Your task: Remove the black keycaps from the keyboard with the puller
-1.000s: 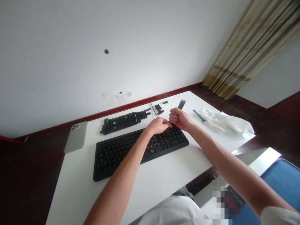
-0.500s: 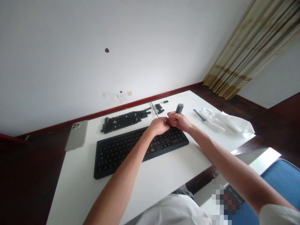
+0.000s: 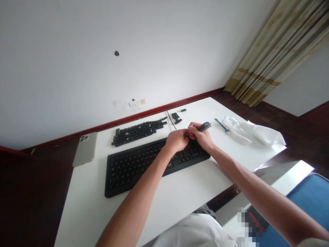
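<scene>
Right hand point(image 3: 200, 136) closed around a slim dark tool point(image 3: 205, 127), its tip pointing away; left hand point(image 3: 177, 141) curled beside it, any grip hidden behind the fingers. Underneath, a black keyboard point(image 3: 144, 168); farther off, a row of loose black keycaps point(image 3: 138, 131).

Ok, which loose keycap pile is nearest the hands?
The small cluster just beyond the left hand, right of the cable; the long row sits left of the cable, the lone piece farther back.
</scene>
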Demonstrator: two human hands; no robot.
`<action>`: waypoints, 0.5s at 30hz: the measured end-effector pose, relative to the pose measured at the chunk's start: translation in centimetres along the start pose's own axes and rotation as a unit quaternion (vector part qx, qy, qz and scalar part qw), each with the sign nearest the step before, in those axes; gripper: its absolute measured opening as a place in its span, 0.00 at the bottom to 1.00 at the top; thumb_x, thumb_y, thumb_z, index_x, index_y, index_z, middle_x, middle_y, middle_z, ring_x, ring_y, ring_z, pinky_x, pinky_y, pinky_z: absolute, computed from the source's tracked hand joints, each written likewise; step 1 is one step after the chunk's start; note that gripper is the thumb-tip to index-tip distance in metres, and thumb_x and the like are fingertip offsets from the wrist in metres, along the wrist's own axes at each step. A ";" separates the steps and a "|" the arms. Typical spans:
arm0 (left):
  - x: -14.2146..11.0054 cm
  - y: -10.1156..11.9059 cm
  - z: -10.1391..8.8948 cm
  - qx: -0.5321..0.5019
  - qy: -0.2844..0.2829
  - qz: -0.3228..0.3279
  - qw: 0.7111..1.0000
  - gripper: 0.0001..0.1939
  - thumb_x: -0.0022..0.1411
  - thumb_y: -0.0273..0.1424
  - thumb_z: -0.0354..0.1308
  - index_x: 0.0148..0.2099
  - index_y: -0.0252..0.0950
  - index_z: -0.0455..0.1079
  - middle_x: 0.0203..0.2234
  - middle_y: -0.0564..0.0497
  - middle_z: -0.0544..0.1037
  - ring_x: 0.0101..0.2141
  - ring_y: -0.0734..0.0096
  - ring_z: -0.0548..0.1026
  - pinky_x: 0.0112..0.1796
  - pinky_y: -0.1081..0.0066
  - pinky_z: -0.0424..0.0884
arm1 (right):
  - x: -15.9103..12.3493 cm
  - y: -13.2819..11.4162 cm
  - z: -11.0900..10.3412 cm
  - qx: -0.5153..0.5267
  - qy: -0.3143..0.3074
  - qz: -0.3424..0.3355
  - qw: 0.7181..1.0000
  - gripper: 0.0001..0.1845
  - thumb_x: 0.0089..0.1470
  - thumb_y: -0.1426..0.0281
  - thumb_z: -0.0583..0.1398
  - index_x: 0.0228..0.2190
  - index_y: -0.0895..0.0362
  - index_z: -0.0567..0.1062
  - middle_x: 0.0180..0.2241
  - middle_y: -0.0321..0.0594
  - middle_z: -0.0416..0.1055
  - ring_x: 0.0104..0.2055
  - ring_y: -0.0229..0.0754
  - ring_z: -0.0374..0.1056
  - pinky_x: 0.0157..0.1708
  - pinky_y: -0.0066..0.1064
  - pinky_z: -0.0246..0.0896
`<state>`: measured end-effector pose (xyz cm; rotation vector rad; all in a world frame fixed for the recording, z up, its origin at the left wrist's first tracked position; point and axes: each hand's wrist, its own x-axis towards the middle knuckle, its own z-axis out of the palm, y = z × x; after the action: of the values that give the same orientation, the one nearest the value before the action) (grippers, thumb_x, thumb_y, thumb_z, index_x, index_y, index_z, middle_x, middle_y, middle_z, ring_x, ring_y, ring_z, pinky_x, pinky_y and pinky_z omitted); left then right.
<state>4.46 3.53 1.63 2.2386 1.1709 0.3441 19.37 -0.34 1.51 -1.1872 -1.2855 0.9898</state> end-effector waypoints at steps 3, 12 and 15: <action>-0.1 0.1 0.2 -0.001 0.009 -0.013 1.000 0.16 0.69 0.31 0.55 0.55 0.43 0.77 0.37 0.47 0.85 0.41 0.52 0.83 0.43 0.64 0.72 | 0.2 0.2 0.2 -0.040 0.014 -0.004 0.999 0.19 0.59 0.63 0.64 0.19 0.54 0.68 0.19 0.34 0.64 0.25 0.39 0.59 0.29 0.33 0.54; -0.1 0.2 0.5 -0.046 0.046 -0.050 0.997 0.22 0.74 0.31 0.50 0.67 0.40 0.69 0.43 0.42 0.85 0.46 0.50 0.82 0.50 0.60 0.73 | 0.1 0.7 0.2 -0.041 -0.001 -0.015 0.999 0.25 0.60 0.55 0.64 0.18 0.54 0.68 0.19 0.33 0.58 0.24 0.37 0.51 0.26 0.33 0.47; -0.3 0.8 1.3 -0.144 0.162 -0.059 0.975 0.18 0.75 0.30 0.49 0.61 0.38 0.74 0.52 0.41 0.81 0.51 0.54 0.80 0.54 0.62 0.73 | 0.1 0.9 0.2 -0.029 0.006 -0.016 0.999 0.27 0.60 0.53 0.65 0.17 0.54 0.68 0.18 0.33 0.57 0.24 0.37 0.51 0.26 0.33 0.47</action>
<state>5.45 2.43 1.11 1.8984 1.3154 0.8000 19.31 -0.04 0.62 -1.2112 -1.3270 0.9265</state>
